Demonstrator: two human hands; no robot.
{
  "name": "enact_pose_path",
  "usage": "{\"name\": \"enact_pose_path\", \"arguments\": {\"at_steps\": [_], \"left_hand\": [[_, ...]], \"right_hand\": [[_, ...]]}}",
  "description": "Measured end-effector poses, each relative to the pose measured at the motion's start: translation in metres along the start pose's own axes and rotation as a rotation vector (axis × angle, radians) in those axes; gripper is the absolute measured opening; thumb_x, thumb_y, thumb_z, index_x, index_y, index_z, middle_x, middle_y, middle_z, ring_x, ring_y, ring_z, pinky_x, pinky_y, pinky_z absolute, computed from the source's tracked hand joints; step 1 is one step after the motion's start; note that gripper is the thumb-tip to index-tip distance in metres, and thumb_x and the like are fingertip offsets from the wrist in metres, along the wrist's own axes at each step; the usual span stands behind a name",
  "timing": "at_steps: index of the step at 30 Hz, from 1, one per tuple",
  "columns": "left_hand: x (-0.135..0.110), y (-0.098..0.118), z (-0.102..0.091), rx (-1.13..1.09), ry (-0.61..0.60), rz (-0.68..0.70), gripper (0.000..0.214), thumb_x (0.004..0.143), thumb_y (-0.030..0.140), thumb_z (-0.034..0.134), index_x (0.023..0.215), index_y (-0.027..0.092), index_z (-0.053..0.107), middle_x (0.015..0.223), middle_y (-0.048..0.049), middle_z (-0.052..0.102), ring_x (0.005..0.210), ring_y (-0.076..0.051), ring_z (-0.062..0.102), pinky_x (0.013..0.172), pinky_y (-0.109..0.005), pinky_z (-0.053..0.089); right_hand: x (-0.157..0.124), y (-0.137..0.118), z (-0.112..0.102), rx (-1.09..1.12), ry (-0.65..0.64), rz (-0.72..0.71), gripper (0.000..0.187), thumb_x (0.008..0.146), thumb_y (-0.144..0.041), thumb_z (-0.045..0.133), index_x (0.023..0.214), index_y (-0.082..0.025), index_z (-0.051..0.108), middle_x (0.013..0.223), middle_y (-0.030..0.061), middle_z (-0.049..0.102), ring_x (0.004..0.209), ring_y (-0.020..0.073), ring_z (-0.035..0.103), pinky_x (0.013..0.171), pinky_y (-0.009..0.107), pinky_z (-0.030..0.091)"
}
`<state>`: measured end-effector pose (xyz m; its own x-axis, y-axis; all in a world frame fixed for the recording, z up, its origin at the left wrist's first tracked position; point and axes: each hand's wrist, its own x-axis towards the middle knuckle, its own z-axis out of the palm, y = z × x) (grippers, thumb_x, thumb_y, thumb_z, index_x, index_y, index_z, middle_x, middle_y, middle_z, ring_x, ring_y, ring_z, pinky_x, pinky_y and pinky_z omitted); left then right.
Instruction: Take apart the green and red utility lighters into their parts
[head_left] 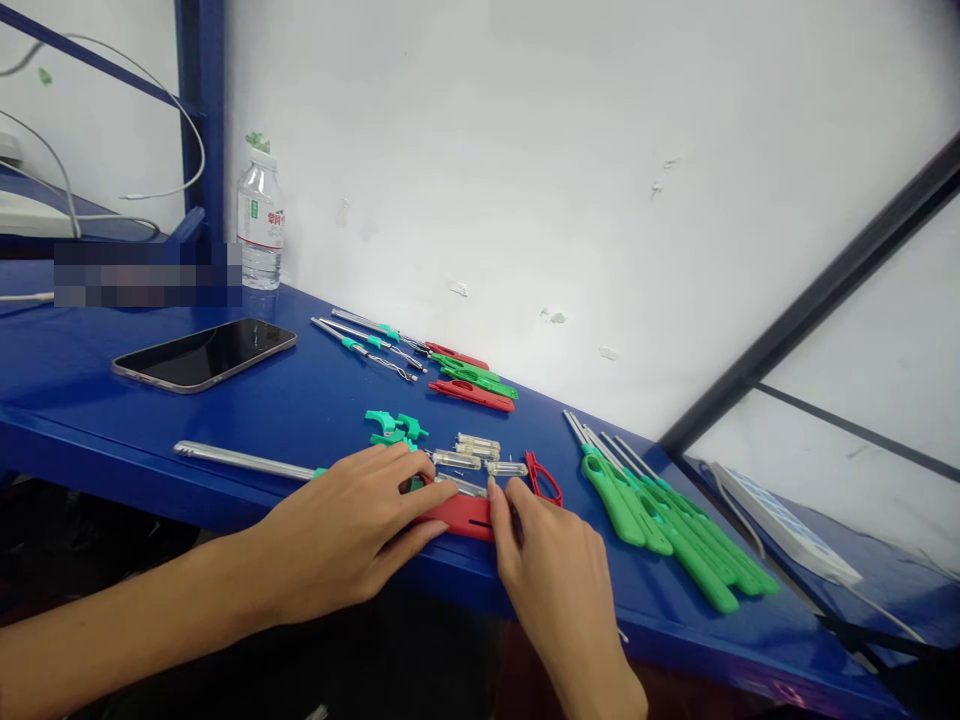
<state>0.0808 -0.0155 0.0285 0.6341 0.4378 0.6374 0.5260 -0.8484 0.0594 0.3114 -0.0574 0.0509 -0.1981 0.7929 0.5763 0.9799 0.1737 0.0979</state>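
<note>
At the front edge of the blue table, my left hand (341,530) closes its thumb and fingers on the red handle of a long-reach lighter (469,515). Its metal tube (240,457) points left, past my knuckles. My right hand (559,570) is curled at the handle's right end, thumb and forefinger on it; whether it pinches a small part is hidden. Just beyond lie several clear fuel tanks (457,459), teal triggers (386,424) and a red handle shell (546,478). Farther back are metal tubes with wires (367,340) and red and green handle shells (472,378).
Several green lighters (667,520) lie side by side at the right. On the left are a phone (206,352) and, against the wall, a water bottle (261,220). A dark slanted bar (810,290) and a white power strip (787,520) stand beyond the right side.
</note>
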Motion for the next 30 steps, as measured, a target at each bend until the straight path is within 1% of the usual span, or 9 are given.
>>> {"name": "enact_pose_path", "arguments": {"at_steps": [5, 11, 13, 17, 19, 22, 25, 28, 30], "left_hand": [[-0.001, 0.001, 0.000, -0.008, -0.011, 0.006, 0.030, 0.117, 0.031, 0.041, 0.134, 0.023, 0.065, 0.118, -0.0072, 0.070, 0.101, -0.024, 0.064, 0.089, -0.040, 0.049], [-0.001, 0.000, 0.001, 0.001, -0.004, 0.002, 0.032, 0.117, 0.032, 0.039, 0.135, 0.023, 0.064, 0.118, -0.0077, 0.069, 0.101, -0.025, 0.064, 0.087, -0.041, 0.049], [0.000, 0.000, 0.001, 0.000, -0.007, 0.005, 0.031, 0.117, 0.032, 0.040, 0.135, 0.023, 0.064, 0.117, -0.0075, 0.069, 0.100, -0.025, 0.064, 0.087, -0.041, 0.049], [0.001, 0.000, 0.001, 0.011, -0.006, 0.002, 0.031, 0.117, 0.031, 0.041, 0.133, 0.023, 0.065, 0.117, -0.0075, 0.070, 0.101, -0.025, 0.064, 0.088, -0.041, 0.050], [0.001, 0.000, 0.001, 0.017, 0.000, 0.003, 0.030, 0.116, 0.031, 0.041, 0.133, 0.023, 0.065, 0.117, -0.0078, 0.070, 0.101, -0.025, 0.064, 0.088, -0.040, 0.050], [0.001, 0.000, 0.001, 0.028, 0.006, 0.010, 0.031, 0.116, 0.031, 0.041, 0.133, 0.022, 0.065, 0.116, -0.0083, 0.070, 0.100, -0.025, 0.064, 0.087, -0.041, 0.050], [0.000, 0.001, 0.001, 0.024, 0.001, 0.008, 0.032, 0.117, 0.031, 0.040, 0.133, 0.022, 0.065, 0.116, -0.0085, 0.070, 0.100, -0.025, 0.064, 0.088, -0.041, 0.049], [0.000, 0.001, 0.001, 0.019, -0.008, -0.001, 0.030, 0.116, 0.031, 0.042, 0.133, 0.023, 0.065, 0.116, -0.0080, 0.070, 0.100, -0.025, 0.064, 0.088, -0.041, 0.049], [0.000, 0.001, 0.001, 0.020, -0.006, -0.002, 0.028, 0.115, 0.030, 0.045, 0.132, 0.023, 0.066, 0.115, -0.0075, 0.070, 0.099, -0.025, 0.064, 0.087, -0.040, 0.049]], "right_hand": [[-0.001, -0.001, 0.001, -0.022, 0.004, -0.035, 0.042, 0.118, -0.033, 0.045, 0.079, -0.025, 0.059, 0.058, -0.0013, 0.071, 0.044, 0.0197, 0.068, 0.047, 0.029, 0.020], [-0.001, -0.002, 0.002, -0.065, -0.073, -0.024, 0.031, 0.115, -0.029, 0.052, 0.085, -0.025, 0.057, 0.061, -0.0007, 0.074, 0.048, 0.0203, 0.072, 0.046, 0.029, 0.021], [-0.001, -0.002, 0.002, -0.077, -0.101, -0.015, 0.029, 0.116, -0.028, 0.050, 0.088, -0.025, 0.056, 0.061, -0.0001, 0.074, 0.049, 0.0204, 0.073, 0.046, 0.029, 0.022], [-0.002, -0.002, 0.003, -0.085, -0.132, -0.006, 0.031, 0.119, -0.030, 0.037, 0.094, -0.025, 0.054, 0.060, -0.0008, 0.072, 0.049, 0.0202, 0.073, 0.045, 0.030, 0.023], [-0.003, -0.002, 0.003, -0.081, -0.143, -0.013, 0.031, 0.120, -0.030, 0.035, 0.096, -0.025, 0.054, 0.061, -0.0013, 0.071, 0.049, 0.0193, 0.073, 0.045, 0.029, 0.023], [-0.004, -0.002, 0.001, -0.068, -0.143, -0.022, 0.026, 0.119, -0.027, 0.039, 0.099, -0.024, 0.055, 0.064, -0.0007, 0.073, 0.051, 0.0189, 0.073, 0.046, 0.029, 0.023], [-0.005, -0.003, -0.003, -0.059, -0.133, 0.013, 0.021, 0.117, -0.028, 0.047, 0.098, -0.024, 0.054, 0.065, -0.0006, 0.073, 0.050, 0.0202, 0.072, 0.046, 0.028, 0.023], [-0.007, -0.004, -0.006, -0.076, -0.118, 0.055, 0.026, 0.115, -0.034, 0.053, 0.091, -0.026, 0.053, 0.063, -0.0009, 0.073, 0.048, 0.0224, 0.071, 0.046, 0.029, 0.021], [-0.007, -0.005, -0.007, -0.100, -0.107, 0.051, 0.031, 0.115, -0.036, 0.054, 0.086, -0.026, 0.052, 0.061, -0.0006, 0.071, 0.047, 0.0232, 0.071, 0.047, 0.030, 0.020]]}}
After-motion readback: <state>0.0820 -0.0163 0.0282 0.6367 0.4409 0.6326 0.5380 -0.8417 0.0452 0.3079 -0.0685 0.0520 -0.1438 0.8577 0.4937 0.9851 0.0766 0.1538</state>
